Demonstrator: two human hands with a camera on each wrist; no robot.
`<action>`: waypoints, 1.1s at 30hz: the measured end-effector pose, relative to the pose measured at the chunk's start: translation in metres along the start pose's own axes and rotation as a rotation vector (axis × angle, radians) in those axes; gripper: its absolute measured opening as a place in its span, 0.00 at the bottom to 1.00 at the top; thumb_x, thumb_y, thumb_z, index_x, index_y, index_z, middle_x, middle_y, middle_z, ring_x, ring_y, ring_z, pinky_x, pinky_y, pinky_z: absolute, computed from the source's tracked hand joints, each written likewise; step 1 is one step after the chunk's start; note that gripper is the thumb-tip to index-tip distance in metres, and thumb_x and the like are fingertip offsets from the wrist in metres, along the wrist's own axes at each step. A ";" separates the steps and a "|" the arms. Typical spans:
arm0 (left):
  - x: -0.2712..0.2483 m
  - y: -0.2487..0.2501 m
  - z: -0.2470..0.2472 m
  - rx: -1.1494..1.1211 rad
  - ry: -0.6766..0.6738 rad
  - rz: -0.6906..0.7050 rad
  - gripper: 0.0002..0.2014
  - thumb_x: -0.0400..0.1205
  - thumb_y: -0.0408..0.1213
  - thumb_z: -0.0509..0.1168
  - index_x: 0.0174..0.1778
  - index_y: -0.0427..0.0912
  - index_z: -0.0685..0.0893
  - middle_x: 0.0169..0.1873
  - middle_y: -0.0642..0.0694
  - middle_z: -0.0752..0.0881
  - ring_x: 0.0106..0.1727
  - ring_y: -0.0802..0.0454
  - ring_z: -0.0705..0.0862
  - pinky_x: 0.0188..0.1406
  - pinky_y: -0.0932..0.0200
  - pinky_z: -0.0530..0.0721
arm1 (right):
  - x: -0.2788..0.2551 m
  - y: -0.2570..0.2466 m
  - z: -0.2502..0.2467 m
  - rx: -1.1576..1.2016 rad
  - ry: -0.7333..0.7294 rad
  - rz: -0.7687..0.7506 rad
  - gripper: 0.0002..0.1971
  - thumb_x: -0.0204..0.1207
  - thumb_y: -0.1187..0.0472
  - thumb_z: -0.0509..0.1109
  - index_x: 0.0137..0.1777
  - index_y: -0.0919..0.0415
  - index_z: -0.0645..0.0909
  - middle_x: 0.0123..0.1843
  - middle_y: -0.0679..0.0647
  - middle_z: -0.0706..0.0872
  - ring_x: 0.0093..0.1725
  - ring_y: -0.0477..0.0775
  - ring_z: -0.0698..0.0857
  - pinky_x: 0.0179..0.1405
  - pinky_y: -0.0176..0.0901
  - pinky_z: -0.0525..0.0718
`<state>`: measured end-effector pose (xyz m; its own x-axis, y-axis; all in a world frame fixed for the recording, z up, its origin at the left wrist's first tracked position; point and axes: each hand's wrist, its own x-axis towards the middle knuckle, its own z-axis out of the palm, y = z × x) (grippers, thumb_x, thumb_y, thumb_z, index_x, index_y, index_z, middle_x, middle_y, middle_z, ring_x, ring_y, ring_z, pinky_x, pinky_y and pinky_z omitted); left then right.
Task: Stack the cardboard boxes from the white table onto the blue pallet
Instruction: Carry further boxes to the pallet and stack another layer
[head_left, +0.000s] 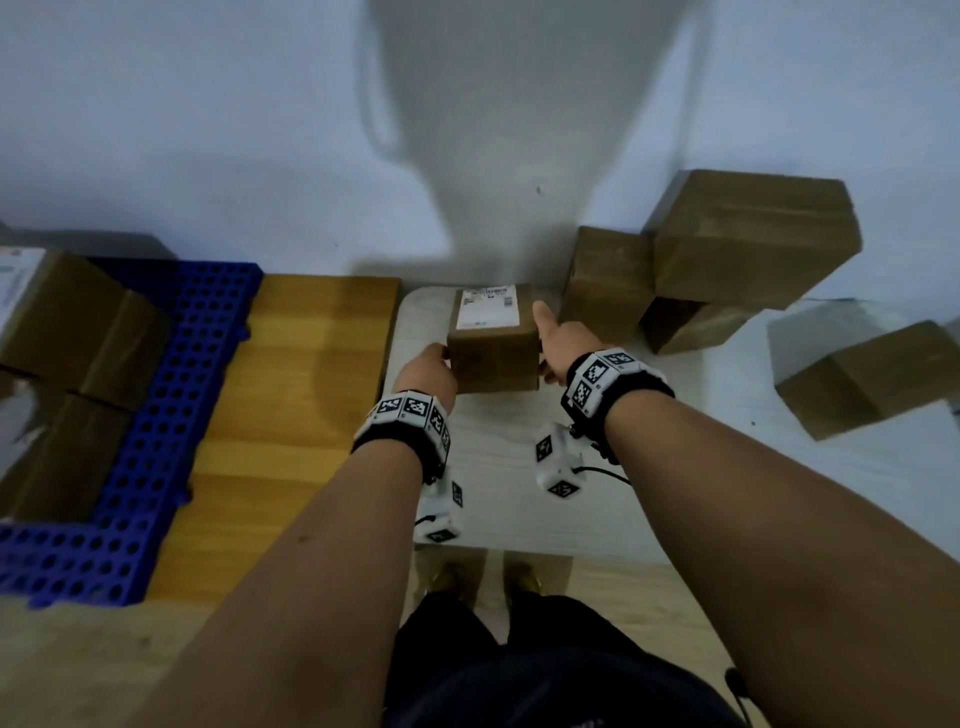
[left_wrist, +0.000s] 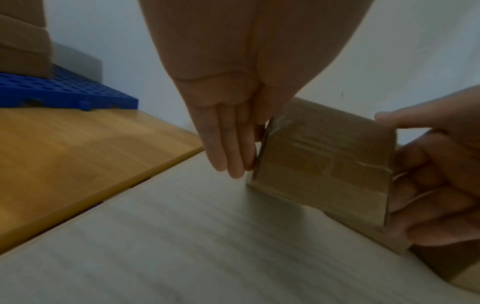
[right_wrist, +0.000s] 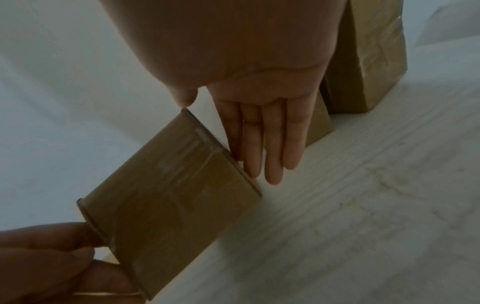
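Note:
A small cardboard box (head_left: 493, 358) with a white shipping label on top stands at the back left of the white table (head_left: 493, 467). My left hand (head_left: 428, 371) lies flat against its left side, with its straight fingers (left_wrist: 228, 148) pressing the cardboard (left_wrist: 324, 164). My right hand (head_left: 558, 343) presses the opposite side, its fingers (right_wrist: 265, 144) straight and its thumb lying along the top edge. I cannot tell whether the box (right_wrist: 168, 201) rests on the table or hangs just off it. The blue pallet (head_left: 171, 389) lies to the left and carries several stacked boxes (head_left: 62, 332).
More cardboard boxes stand on the table to the right: one upright (head_left: 605, 280), a large one (head_left: 753, 239) propped on another, and a tilted one (head_left: 862, 379) further right. A yellow wooden surface (head_left: 291, 395) lies between table and pallet. A wall rises right behind.

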<state>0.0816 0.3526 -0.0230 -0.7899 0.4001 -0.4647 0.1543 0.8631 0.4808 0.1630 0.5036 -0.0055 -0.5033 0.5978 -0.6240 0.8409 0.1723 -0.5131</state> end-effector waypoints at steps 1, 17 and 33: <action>-0.002 -0.005 0.003 -0.015 -0.020 -0.015 0.19 0.82 0.28 0.59 0.71 0.38 0.75 0.62 0.35 0.84 0.62 0.36 0.83 0.63 0.45 0.81 | 0.000 0.004 0.005 -0.009 -0.020 0.000 0.45 0.80 0.29 0.39 0.62 0.67 0.82 0.61 0.64 0.87 0.59 0.64 0.86 0.65 0.56 0.81; -0.029 -0.028 0.026 -0.108 -0.016 -0.122 0.17 0.88 0.41 0.53 0.68 0.37 0.77 0.64 0.37 0.82 0.64 0.38 0.80 0.60 0.51 0.78 | -0.007 0.018 0.056 -0.162 -0.124 -0.047 0.37 0.83 0.34 0.48 0.68 0.67 0.78 0.64 0.64 0.85 0.60 0.64 0.85 0.61 0.51 0.81; -0.076 -0.083 -0.120 -0.346 0.364 -0.030 0.21 0.88 0.40 0.55 0.78 0.45 0.68 0.68 0.40 0.81 0.64 0.39 0.81 0.57 0.55 0.78 | -0.104 -0.128 0.090 0.001 0.123 -0.395 0.33 0.83 0.36 0.51 0.71 0.64 0.71 0.66 0.61 0.82 0.56 0.60 0.82 0.45 0.43 0.72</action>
<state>0.0575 0.2137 0.0614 -0.9562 0.1902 -0.2225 -0.0288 0.6951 0.7183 0.0895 0.3488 0.0715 -0.7597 0.5750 -0.3037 0.5875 0.4067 -0.6996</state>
